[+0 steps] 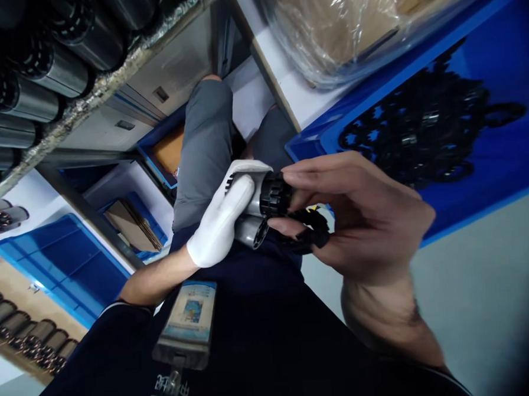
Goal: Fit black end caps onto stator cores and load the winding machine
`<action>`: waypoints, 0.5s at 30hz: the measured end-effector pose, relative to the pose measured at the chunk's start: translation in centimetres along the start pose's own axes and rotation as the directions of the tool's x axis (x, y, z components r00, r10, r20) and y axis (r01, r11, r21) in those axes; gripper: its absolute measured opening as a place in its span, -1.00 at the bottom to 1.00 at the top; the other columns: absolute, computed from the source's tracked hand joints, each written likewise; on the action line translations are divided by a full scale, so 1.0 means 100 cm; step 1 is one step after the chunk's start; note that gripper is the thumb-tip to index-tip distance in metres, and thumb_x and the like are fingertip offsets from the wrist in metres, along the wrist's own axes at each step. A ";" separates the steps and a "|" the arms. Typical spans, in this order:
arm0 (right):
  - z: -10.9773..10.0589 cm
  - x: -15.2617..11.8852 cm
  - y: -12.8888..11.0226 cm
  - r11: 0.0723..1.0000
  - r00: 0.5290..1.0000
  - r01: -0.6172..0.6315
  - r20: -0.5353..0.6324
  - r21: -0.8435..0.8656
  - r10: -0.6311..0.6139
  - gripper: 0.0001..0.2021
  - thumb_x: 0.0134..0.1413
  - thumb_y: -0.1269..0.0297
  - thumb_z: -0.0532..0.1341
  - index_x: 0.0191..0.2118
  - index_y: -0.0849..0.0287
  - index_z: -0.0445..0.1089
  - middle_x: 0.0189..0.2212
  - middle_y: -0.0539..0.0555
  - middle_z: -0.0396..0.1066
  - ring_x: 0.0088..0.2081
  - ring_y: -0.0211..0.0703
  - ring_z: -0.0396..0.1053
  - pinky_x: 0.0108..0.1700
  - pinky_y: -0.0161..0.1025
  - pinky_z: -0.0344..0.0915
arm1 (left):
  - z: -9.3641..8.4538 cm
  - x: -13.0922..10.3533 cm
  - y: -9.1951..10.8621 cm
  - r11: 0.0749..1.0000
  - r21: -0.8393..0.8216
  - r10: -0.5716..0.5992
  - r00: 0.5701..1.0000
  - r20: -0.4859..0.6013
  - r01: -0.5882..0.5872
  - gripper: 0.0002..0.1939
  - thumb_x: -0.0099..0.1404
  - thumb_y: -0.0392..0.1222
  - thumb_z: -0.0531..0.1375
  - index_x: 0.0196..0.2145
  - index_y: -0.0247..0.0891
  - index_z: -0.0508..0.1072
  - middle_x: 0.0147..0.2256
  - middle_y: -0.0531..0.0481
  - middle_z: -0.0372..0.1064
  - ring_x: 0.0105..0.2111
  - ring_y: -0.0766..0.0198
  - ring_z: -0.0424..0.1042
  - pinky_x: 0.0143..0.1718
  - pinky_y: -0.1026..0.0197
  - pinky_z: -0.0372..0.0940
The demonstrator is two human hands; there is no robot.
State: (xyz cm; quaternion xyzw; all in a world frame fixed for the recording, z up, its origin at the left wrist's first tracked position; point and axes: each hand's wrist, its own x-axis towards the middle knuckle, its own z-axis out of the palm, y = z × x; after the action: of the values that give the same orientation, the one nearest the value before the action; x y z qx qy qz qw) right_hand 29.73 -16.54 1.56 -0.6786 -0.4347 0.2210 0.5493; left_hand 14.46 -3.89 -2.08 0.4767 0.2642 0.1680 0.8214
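Observation:
My left hand (217, 224), in a white glove, is closed around a grey metal cylinder (256, 203) with black toothed ends. A second grey cylinder (247, 231) lies just below it, against the same hand; its near end looks open. On the upper cylinder's right end sits a black toothed plastic ring (275, 196), pinched at its edge by the fingers of my bare right hand (367, 210). More black toothed rings (316, 228) are tucked in that hand, under the fingers. How many there are is hidden.
To the right, a blue bin (510, 155) holds a heap of black rings (424, 119). A clear plastic bag (340, 34) lies behind it. Similar cylinders (62, 69) fill a rack at upper left. Further blue trays (68, 261) and a row of cylinders (41, 334) are lower left.

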 end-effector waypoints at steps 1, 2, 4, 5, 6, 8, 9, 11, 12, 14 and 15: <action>0.002 -0.001 0.000 1.000 1.000 0.008 -0.008 -0.013 -0.008 -0.44 0.18 0.36 0.62 0.25 -0.22 0.67 0.08 0.04 0.64 -0.31 -0.07 0.55 -0.34 -0.05 0.63 | 0.000 0.000 0.001 1.000 -0.006 -0.010 1.000 0.015 0.010 -0.62 0.72 0.16 0.17 0.12 -0.13 0.62 0.10 -0.09 0.52 0.18 0.10 0.49 0.35 0.11 0.37; 0.004 -0.001 0.000 0.999 1.000 0.015 -0.015 -0.038 -0.015 -0.45 0.19 0.35 0.61 0.25 -0.24 0.67 0.09 0.04 0.65 -0.26 -0.03 0.58 -0.28 -0.02 0.66 | 0.000 0.000 0.003 0.999 -0.018 -0.028 0.999 0.031 0.028 -0.62 0.71 0.18 0.19 0.14 -0.13 0.61 0.11 -0.09 0.51 0.18 0.08 0.49 0.34 0.09 0.38; 0.008 -0.003 -0.002 0.993 0.999 0.028 -0.015 -0.117 -0.030 -0.45 0.23 0.32 0.61 0.27 -0.30 0.65 0.12 0.04 0.64 -0.10 0.08 0.62 -0.09 0.07 0.69 | 0.000 0.000 0.006 0.996 -0.039 -0.075 0.997 0.025 0.076 -0.59 0.66 0.22 0.24 0.15 -0.14 0.60 0.14 -0.08 0.50 0.21 0.06 0.49 0.36 0.08 0.38; 0.008 -0.004 -0.004 0.986 0.999 0.030 -0.007 -0.162 -0.031 -0.46 0.26 0.30 0.60 0.28 -0.33 0.64 0.16 0.05 0.62 -0.03 0.12 0.62 -0.01 0.12 0.68 | 0.001 0.001 0.007 0.994 -0.047 -0.098 0.995 -0.001 0.098 -0.58 0.62 0.23 0.30 0.15 -0.13 0.60 0.15 -0.07 0.49 0.23 0.06 0.49 0.39 0.09 0.37; 0.007 -0.004 -0.006 0.979 1.000 0.027 0.000 -0.202 -0.028 -0.48 0.29 0.28 0.58 0.28 -0.33 0.64 0.18 0.07 0.60 0.02 0.14 0.61 0.04 0.13 0.67 | 0.001 0.001 0.007 0.992 -0.054 -0.113 0.993 -0.037 0.111 -0.55 0.55 0.25 0.38 0.14 -0.13 0.61 0.16 -0.07 0.49 0.24 0.05 0.49 0.39 0.10 0.38; 0.002 -0.005 -0.011 0.966 1.000 -0.008 -0.011 -0.258 0.006 -0.56 0.36 0.30 0.53 0.26 -0.29 0.67 0.14 0.07 0.60 0.03 0.10 0.61 0.02 0.08 0.65 | 0.003 0.003 0.007 0.988 -0.098 -0.132 0.987 -0.094 0.122 -0.49 0.40 0.24 0.51 0.11 -0.09 0.60 0.11 -0.07 0.52 0.20 0.00 0.55 0.28 0.07 0.50; -0.002 -0.005 -0.014 0.962 0.999 -0.035 -0.018 -0.272 0.031 -0.60 0.40 0.34 0.48 0.23 -0.27 0.68 0.06 0.05 0.63 -0.03 0.04 0.61 -0.05 0.03 0.64 | 0.004 0.005 0.007 0.978 -0.150 -0.158 0.982 -0.100 0.142 -0.47 0.36 0.23 0.53 0.11 -0.07 0.57 0.06 -0.07 0.55 0.12 -0.02 0.61 0.14 0.04 0.59; -0.011 -0.005 -0.017 0.959 0.996 -0.087 -0.011 -0.271 0.087 -0.60 0.39 0.45 0.42 0.15 -0.24 0.71 -0.14 -0.02 0.64 -0.25 -0.11 0.56 -0.25 -0.08 0.56 | 0.005 0.007 0.007 0.939 -0.286 -0.216 0.975 -0.059 0.191 -0.47 0.36 0.18 0.52 0.12 -0.04 0.48 -0.07 -0.06 0.58 -0.07 -0.06 0.69 -0.16 0.03 0.62; -0.015 -0.006 -0.017 0.964 0.994 -0.098 0.012 -0.248 0.104 -0.59 0.36 0.49 0.41 0.13 -0.22 0.71 -0.21 -0.05 0.62 -0.36 -0.17 0.49 -0.34 -0.12 0.52 | 0.005 0.009 0.008 0.916 -0.342 -0.240 0.970 -0.046 0.210 -0.47 0.37 0.15 0.51 0.12 -0.03 0.43 -0.12 -0.04 0.59 -0.14 -0.06 0.71 -0.24 0.03 0.60; -0.021 -0.010 -0.015 0.979 0.986 -0.135 0.078 -0.153 0.148 -0.54 0.28 0.49 0.46 0.18 -0.19 0.70 -0.18 -0.03 0.60 -0.42 -0.22 0.44 -0.43 -0.16 0.52 | 0.005 0.011 0.009 0.901 -0.357 -0.289 0.954 -0.077 0.245 -0.42 0.35 0.14 0.50 0.15 -0.05 0.39 -0.13 -0.03 0.61 -0.16 -0.07 0.72 -0.21 0.01 0.61; -0.022 -0.012 -0.013 0.983 0.981 -0.158 0.100 -0.094 0.167 -0.48 0.25 0.48 0.49 0.23 -0.18 0.68 -0.13 0.00 0.60 -0.38 -0.20 0.49 -0.41 -0.17 0.57 | 0.005 0.013 0.010 0.909 -0.319 -0.320 0.940 -0.118 0.269 -0.38 0.34 0.19 0.50 0.17 -0.07 0.39 -0.12 -0.04 0.62 -0.13 -0.08 0.72 -0.16 0.00 0.62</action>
State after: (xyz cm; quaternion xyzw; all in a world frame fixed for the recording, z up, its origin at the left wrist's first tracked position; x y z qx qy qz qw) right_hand 30.35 -18.71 3.18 -0.7218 -0.4158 0.2828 0.4756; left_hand 15.76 -3.07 -1.35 0.2860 0.3731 0.1191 0.8745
